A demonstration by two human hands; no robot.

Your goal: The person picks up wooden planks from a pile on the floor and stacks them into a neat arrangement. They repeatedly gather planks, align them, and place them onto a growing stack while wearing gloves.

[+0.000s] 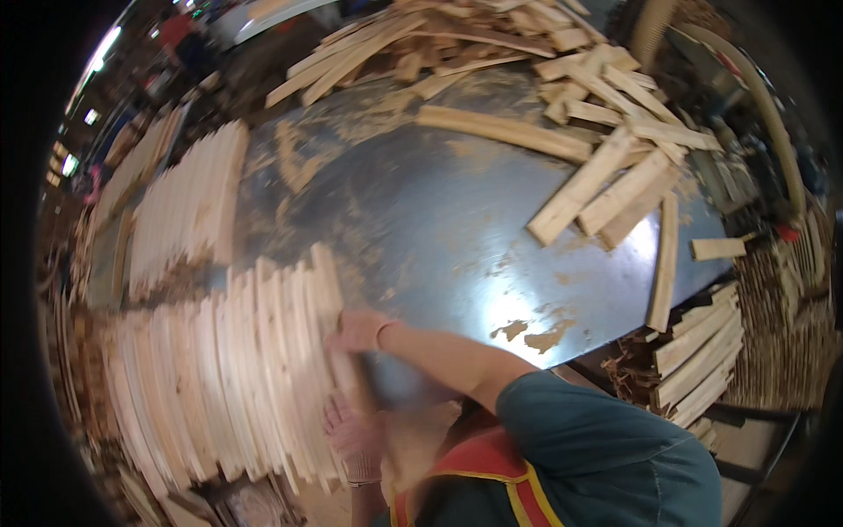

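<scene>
At the bottom centre of the frame the person's teal sleeve and red-and-yellow vest strap (492, 470) fill the near foreground. Just left of them the left hand (351, 435), in a pale glove, lies flat and open against the near end of a row of pale, thin wooden slats standing on edge (255, 369). Slightly higher, the right hand (358, 332), also gloved, reaches across from the right and presses on the rightmost slat of that row; its fingers curl over the slat's edge, though blur hides whether they truly grip it. The row spreads from the lower left toward the middle of the frame, with both hands at its right-hand edge.

Beyond the hands lies a grey metal tabletop dusted with sawdust (439, 211), shining in the centre. A second stack of upright slats (189, 202) stands in the upper left. On the right, loose short wooden boards (615, 184) lie scattered in a heap that runs along the top of the frame. At the lower right, more boards are stacked flat beside the table (702, 351).
</scene>
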